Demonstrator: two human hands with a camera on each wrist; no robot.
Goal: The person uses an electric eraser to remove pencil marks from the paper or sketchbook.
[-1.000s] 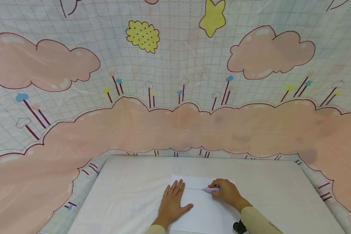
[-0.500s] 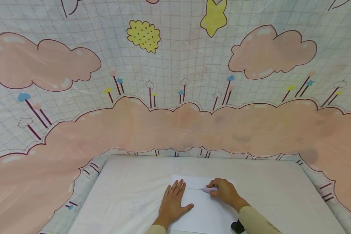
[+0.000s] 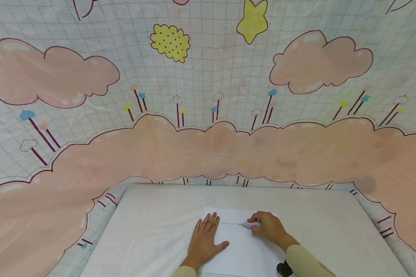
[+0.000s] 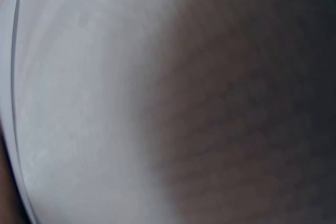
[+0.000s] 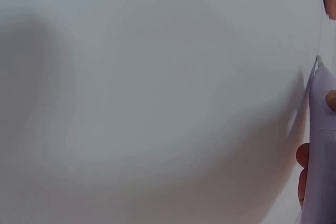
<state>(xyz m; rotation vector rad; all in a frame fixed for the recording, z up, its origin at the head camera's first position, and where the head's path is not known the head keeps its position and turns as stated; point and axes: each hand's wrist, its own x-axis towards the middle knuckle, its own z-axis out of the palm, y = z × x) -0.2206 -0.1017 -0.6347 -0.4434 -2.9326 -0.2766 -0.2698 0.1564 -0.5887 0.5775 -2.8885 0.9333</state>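
Low in the frame's centre, the left hand (image 3: 205, 240) lay flat, fingers straight, pinning the white paper (image 3: 244, 250). The right hand (image 3: 267, 227) pinched a lilac pen (image 3: 249, 224), its tip on the sheet. Steady downward pressure would, I judged, keep the paper from slipping.

Lilac pen (image 5: 321, 145) at rt edge, tip on white paper (image 5: 157, 87); fingertips (image 5: 302, 156) grip barrel. Faint line from tip.

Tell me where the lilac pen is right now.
In the head view the lilac pen is low and just right of centre, held by the right hand, its tip on the white sheet of paper, right of the flat left hand.
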